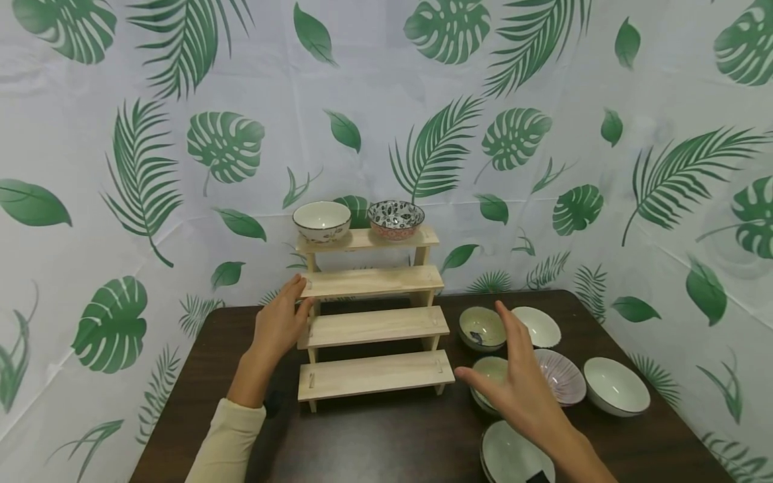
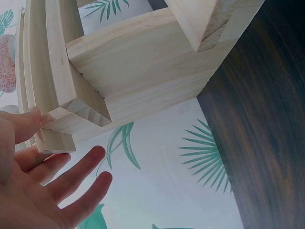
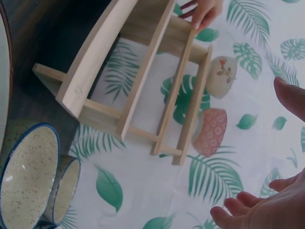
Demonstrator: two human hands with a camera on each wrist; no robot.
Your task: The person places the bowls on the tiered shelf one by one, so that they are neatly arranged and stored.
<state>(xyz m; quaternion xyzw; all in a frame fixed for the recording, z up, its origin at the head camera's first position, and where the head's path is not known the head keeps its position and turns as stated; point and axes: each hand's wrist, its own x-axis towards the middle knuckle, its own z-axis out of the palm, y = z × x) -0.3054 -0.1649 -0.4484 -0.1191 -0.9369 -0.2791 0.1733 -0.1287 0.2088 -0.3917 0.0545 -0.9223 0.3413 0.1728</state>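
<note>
A four-step wooden display stand (image 1: 374, 329) stands on the dark table. My left hand (image 1: 280, 322) grips the left end of its second step from the top, thumb on one side and fingertips (image 2: 62, 160) on the other. On the top step sit a white bowl with a floral outside (image 1: 322, 221) and a black-and-white patterned bowl with a reddish outside (image 1: 396, 220). My right hand (image 1: 528, 386) is held in the air right of the stand, fingers spread and nothing in them. It partly hides a greenish bowl (image 1: 490, 370) below it.
More bowls are on the right side of the table: a speckled bowl (image 1: 481, 327), a white bowl (image 1: 537, 327), a pinkish ribbed bowl (image 1: 561, 376), a white oval bowl (image 1: 616, 386) and a pale bowl (image 1: 513, 453) nearest me. Leaf-print cloth (image 1: 374, 80) hangs behind the table (image 1: 386, 446).
</note>
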